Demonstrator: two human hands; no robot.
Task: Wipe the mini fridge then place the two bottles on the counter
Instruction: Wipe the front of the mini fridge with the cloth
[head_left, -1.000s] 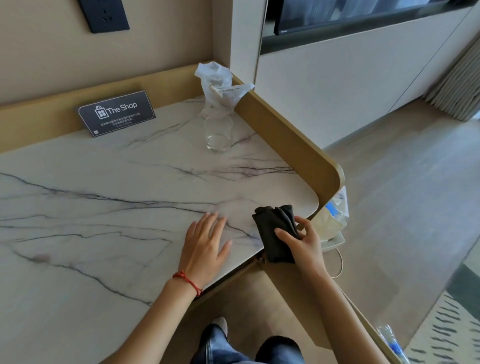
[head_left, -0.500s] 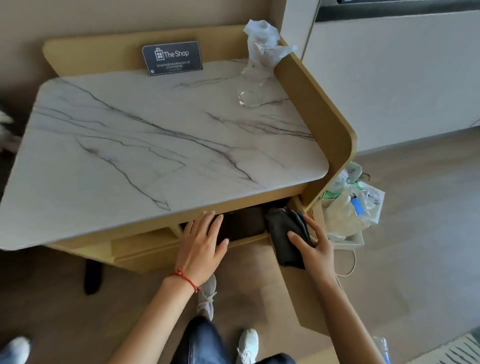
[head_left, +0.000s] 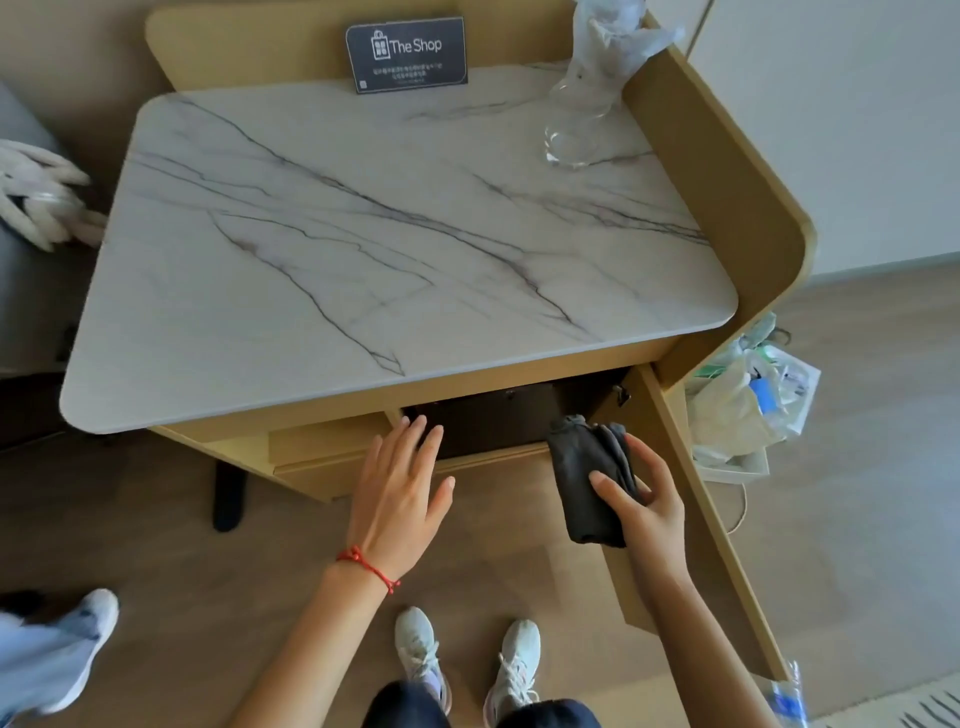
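Note:
A white marble counter (head_left: 395, 249) fills the upper middle of the head view. Under its front edge is a dark opening, the mini fridge compartment (head_left: 493, 415), mostly hidden in shadow. My right hand (head_left: 641, 499) grips a folded dark grey cloth (head_left: 587, 478) just in front of the opening's right side. My left hand (head_left: 400, 493) hovers flat with fingers spread at the opening's left side, holding nothing. A plastic bottle (head_left: 787, 696) shows partly at the bottom right edge, on the floor. No second bottle is visible.
A black "The Shop" sign (head_left: 406, 54) and a clear glass carafe (head_left: 579, 124) stuffed with plastic stand at the counter's back. An open wooden door panel (head_left: 691, 499) juts out right. A bin with bags (head_left: 748, 405) sits beyond it. Another person's shoe (head_left: 72, 644) is at left.
The view pulled back and tilted down, so the whole counter shows. Both hands dropped from the counter's front edge to the dark opening beneath it, the right one still holding the cloth.

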